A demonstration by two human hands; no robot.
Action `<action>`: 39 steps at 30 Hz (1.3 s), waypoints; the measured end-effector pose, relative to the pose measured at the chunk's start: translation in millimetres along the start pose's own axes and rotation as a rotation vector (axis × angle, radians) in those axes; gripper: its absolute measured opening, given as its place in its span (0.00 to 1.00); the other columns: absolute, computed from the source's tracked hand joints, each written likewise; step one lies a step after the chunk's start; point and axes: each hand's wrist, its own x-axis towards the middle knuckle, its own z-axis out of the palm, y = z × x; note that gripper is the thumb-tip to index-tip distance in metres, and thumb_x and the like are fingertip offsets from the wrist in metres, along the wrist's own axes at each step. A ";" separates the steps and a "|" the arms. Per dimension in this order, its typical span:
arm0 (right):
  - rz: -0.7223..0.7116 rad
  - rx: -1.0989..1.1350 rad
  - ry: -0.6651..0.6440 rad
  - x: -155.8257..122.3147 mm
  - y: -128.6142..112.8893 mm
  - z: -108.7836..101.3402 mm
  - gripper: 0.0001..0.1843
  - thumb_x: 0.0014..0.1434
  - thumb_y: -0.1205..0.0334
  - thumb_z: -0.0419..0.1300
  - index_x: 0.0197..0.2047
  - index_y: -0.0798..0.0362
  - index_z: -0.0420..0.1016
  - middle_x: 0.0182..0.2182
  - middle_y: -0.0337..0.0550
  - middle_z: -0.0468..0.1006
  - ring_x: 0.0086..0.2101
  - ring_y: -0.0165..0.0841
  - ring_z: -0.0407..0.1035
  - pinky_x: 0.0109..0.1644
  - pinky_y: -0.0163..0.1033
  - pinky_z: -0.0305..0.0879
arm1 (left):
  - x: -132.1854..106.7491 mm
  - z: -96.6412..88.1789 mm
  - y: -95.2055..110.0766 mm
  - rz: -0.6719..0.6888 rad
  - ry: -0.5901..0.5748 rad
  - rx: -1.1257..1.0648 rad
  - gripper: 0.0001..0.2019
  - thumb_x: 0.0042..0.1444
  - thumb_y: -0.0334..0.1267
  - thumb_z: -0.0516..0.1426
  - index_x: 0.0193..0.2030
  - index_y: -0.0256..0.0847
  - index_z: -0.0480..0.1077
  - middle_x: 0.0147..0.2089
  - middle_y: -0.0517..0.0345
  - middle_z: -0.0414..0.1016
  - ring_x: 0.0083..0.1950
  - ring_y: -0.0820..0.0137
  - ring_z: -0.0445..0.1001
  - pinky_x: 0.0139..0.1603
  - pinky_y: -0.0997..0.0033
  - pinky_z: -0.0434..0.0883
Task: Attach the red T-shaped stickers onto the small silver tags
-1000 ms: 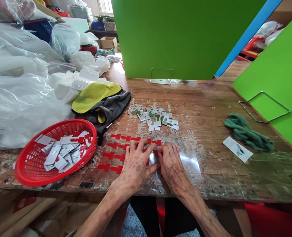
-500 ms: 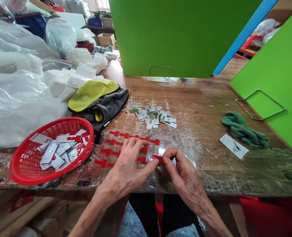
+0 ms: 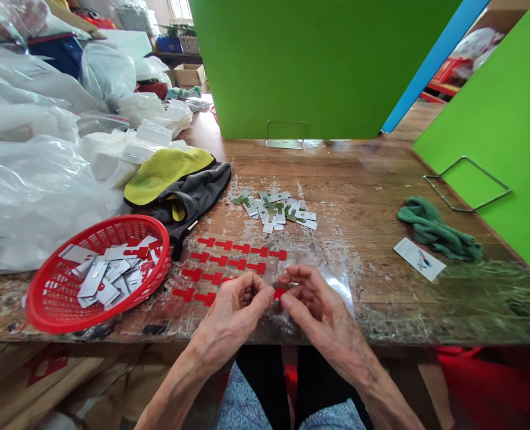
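Observation:
Rows of small red T-shaped pieces (image 3: 219, 260) lie flat on the worn wooden table in front of me. To the right of the rows, one more red piece (image 3: 278, 294) is between my two hands, mostly covered by fingers. My left hand (image 3: 234, 306) pinches its left side with thumb and forefinger, over the near end of the rows. From the right, my right hand (image 3: 317, 306) has its thumb against the same piece, its fingers curled. Beneath the right hand, a clear plastic sheet (image 3: 342, 280) shines on the table.
At left stands a red basket (image 3: 36, 298) of white-and-red pieces, near a yellow-grey cloth (image 3: 170, 176) and plastic bags (image 3: 36, 191). Farther back lies a pile of white-and-green pieces (image 3: 276, 210). A green cloth (image 3: 439, 230) and printed card (image 3: 419, 259) lie right. Green panels (image 3: 327, 71) stand behind.
My left hand has drawn back from above the rows and closed its fingertips on the red piece that my right hand was holding. The view has shifted slightly.

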 end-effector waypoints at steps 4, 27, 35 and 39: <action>0.030 0.052 -0.084 1.5 -1.1 -1.0 0.13 0.58 0.51 0.60 0.39 0.51 0.72 0.33 0.41 0.76 0.32 0.32 0.70 0.37 0.39 0.67 | -1.5 2.0 2.7 -0.014 0.002 -0.033 0.17 0.54 0.51 0.60 0.27 0.39 0.66 0.24 0.64 0.65 0.25 0.76 0.60 0.27 0.75 0.58; -0.109 0.004 0.189 -7.1 9.9 -18.8 0.12 0.64 0.53 0.57 0.31 0.50 0.70 0.26 0.36 0.71 0.27 0.30 0.65 0.31 0.35 0.63 | 133.2 2.4 50.6 -0.004 0.271 0.935 0.04 0.51 0.34 0.61 0.35 0.40 0.72 0.36 0.49 0.79 0.43 0.58 0.77 0.40 0.66 0.67; -0.221 0.010 0.250 -5.3 3.8 -32.5 0.09 0.65 0.56 0.58 0.33 0.50 0.72 0.37 0.42 0.73 0.38 0.34 0.69 0.41 0.37 0.66 | 94.1 -4.3 48.2 0.116 0.135 0.657 0.04 0.57 0.37 0.54 0.31 0.43 0.65 0.25 0.62 0.71 0.31 0.69 0.71 0.33 0.71 0.65; -0.234 -0.054 0.258 -11.8 -3.2 -36.8 0.09 0.64 0.58 0.59 0.32 0.50 0.72 0.43 0.45 0.75 0.43 0.36 0.71 0.48 0.41 0.66 | 32.0 -2.0 34.7 0.037 -0.121 0.258 0.12 0.58 0.48 0.56 0.39 0.41 0.69 0.24 0.64 0.69 0.25 0.72 0.66 0.27 0.74 0.61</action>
